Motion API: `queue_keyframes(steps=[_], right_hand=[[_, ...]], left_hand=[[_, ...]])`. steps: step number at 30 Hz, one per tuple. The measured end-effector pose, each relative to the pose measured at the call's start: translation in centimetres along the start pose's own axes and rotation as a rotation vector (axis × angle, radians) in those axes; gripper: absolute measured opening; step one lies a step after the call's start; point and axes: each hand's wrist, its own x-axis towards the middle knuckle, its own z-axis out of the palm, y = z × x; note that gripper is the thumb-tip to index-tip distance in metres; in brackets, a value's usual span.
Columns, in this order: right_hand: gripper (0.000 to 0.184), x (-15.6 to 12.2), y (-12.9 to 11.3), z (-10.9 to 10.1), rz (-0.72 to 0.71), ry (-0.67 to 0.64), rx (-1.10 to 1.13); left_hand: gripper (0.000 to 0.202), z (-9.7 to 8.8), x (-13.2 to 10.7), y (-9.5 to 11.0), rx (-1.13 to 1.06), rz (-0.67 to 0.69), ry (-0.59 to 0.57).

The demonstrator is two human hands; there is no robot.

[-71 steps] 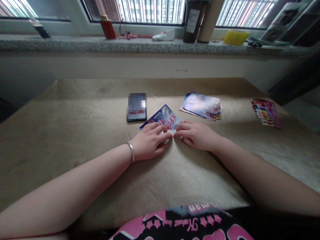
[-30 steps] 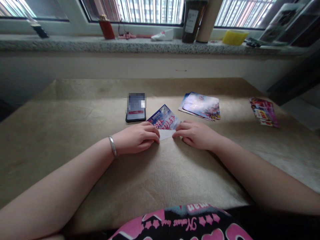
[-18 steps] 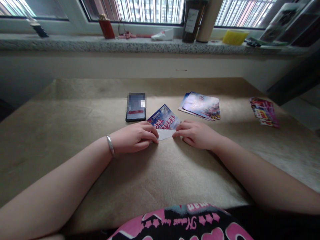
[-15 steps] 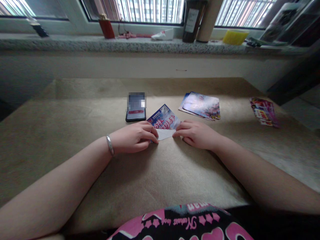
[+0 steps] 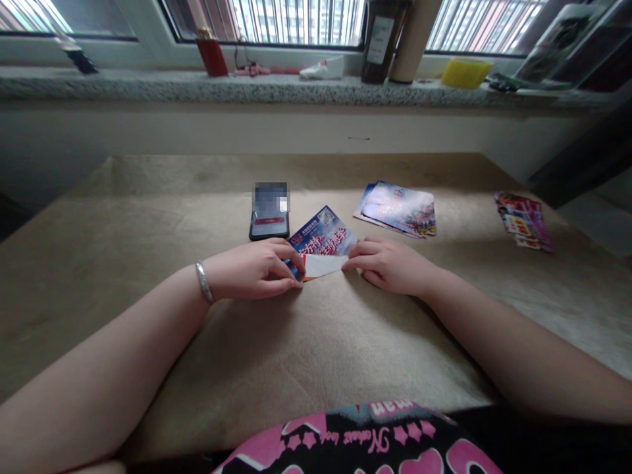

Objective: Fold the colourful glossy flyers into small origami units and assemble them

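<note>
A printed paper flyer [image 5: 326, 240], blue with red and white lettering and a QR code in its upper corner, lies on the table between my hands. Its near edge is folded over, showing a white strip and a little orange at the left. My left hand [image 5: 254, 270], a silver bangle at its wrist, grips the left end of the fold with bent fingers. At the other end, the fingertips of my right hand [image 5: 388, 263] pinch and press the fold. The flyer's outer ends are partly hidden under my fingers.
Just beyond my left hand lies a phone [image 5: 269, 227] with a blurred screen. A stack of similar flyers [image 5: 402, 209] sits behind my right hand, and pink-red leaflets [image 5: 526, 220] lie farther right. The windowsill [image 5: 276, 92] holds a dark bottle [image 5: 379, 43] and a yellow object [image 5: 465, 72].
My left hand has slid slightly left along the fold, uncovering more of the white strip and a blue and orange bit at its end. My right hand stays almost in place.
</note>
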Motion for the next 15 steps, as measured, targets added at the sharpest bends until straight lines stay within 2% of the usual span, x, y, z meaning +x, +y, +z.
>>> queue_keyframes(steps=[8, 15], right_hand=[[0.032, 0.0, -0.1, -0.3, -0.044, 0.025, -0.009], [0.033, 0.9, -1.4, 0.0, -0.051, 0.019, -0.010]], left_hand=[[0.019, 0.6, 0.3, 0.6, -0.001, -0.022, 0.040], [0.029, 2.5, 1.3, 1.3, 0.253, -0.027, 0.114]])
